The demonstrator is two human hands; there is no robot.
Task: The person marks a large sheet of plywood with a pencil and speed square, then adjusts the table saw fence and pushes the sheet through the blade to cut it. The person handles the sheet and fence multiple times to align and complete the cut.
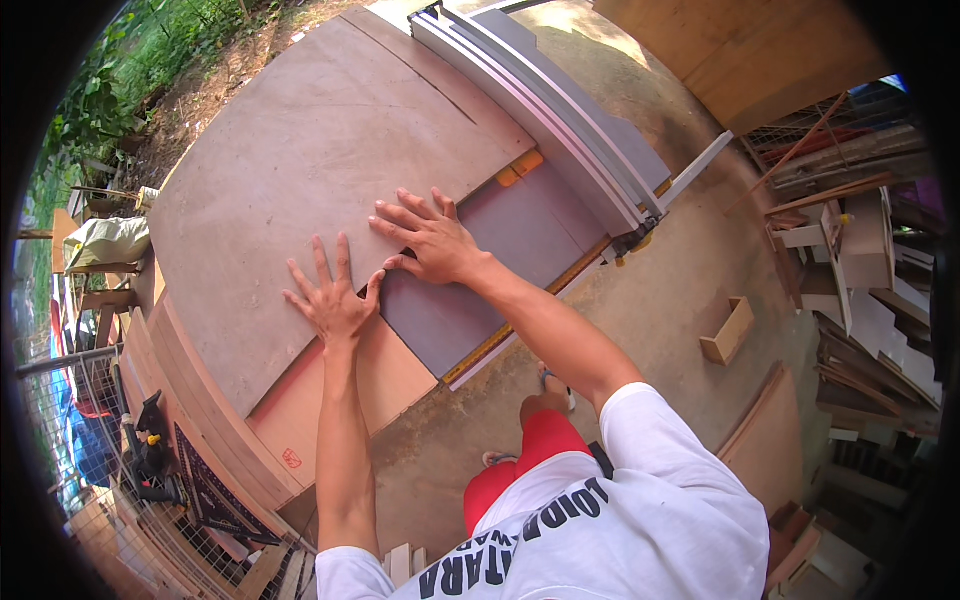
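A large greyish-brown wooden sheet [290, 150] lies flat across a table saw and the board beside it. My left hand [338, 302] rests on the sheet's near edge with its fingers spread. Just to its right, my right hand [430, 240] lies on the same edge, fingers also apart and the thumb close to the left thumb. Neither hand grips anything. Under the sheet, the saw's grey metal top [450, 310] shows on the right. A pinkish plywood panel [385, 375] shows on the left. The saw's blade is not visible.
A long metal fence [540, 120] runs along the sheet's right side, with a yellow rail [490, 345] at the saw's front. A small wooden box [728, 330] sits on the concrete floor. Stacked offcuts [860, 370] lie at right; a wire mesh [90, 400] stands at left.
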